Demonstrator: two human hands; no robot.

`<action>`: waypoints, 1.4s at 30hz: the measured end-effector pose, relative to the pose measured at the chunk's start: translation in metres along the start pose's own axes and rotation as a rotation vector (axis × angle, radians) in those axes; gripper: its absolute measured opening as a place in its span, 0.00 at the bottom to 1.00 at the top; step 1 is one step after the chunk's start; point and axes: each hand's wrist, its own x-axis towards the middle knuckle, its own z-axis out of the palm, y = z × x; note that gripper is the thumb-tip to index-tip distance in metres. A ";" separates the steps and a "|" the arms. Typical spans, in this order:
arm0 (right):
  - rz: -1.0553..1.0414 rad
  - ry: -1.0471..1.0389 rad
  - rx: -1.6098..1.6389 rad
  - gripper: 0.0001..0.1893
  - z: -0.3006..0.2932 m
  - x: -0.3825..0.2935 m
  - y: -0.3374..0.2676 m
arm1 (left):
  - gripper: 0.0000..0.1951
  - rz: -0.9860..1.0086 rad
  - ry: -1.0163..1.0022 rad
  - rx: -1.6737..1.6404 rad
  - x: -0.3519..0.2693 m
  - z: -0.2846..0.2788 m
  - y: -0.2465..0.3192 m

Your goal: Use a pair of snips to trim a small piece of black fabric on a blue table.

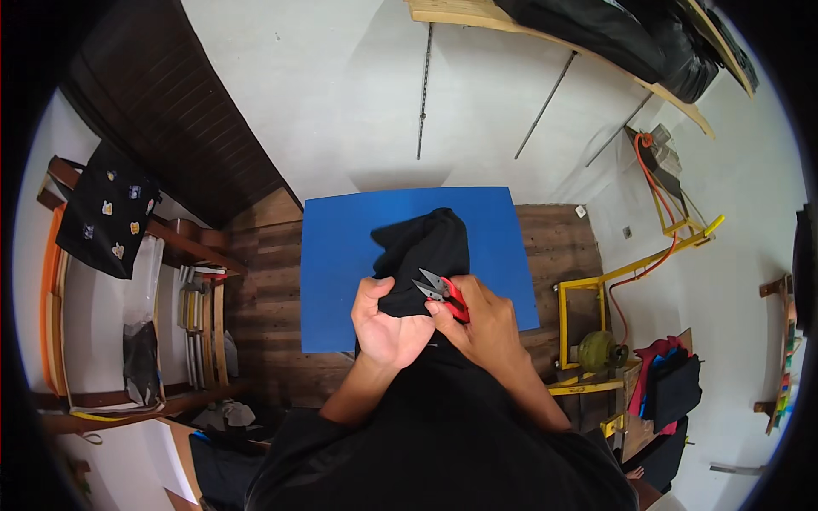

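Black cloth [441, 246] is bunched above a blue tabletop [339, 274], its lower end lying over my left hand [393, 329]. That hand is palm up with the thumb raised at the cloth's left edge; its fingers are hidden under the fabric, which it supports. My right hand [486, 319] grips red-handled thread snips [455, 301]. Their two pointed metal blades are apart and point up and left, over the lower part of the cloth. Whether the blades touch the fabric cannot be told.
Left stands a rack with a black printed bag [115, 211] hanging on it. On the right are a yellow metal frame [562, 319] with an orange hose and piled dark and red clothes [671, 383]. Part of another person's hand [635, 473] shows at lower right. A wooden shelf [460, 11] is overhead.
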 end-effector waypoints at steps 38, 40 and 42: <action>-0.011 0.046 -0.005 0.12 -0.138 0.127 0.134 | 0.20 -0.074 0.276 -0.046 0.189 0.031 -0.095; -0.027 0.037 -0.009 0.12 -0.149 0.126 0.139 | 0.21 -0.091 0.270 -0.034 0.194 0.036 -0.107; -0.002 0.061 0.037 0.12 -0.159 0.126 0.139 | 0.21 -0.078 0.275 0.016 0.198 0.041 -0.116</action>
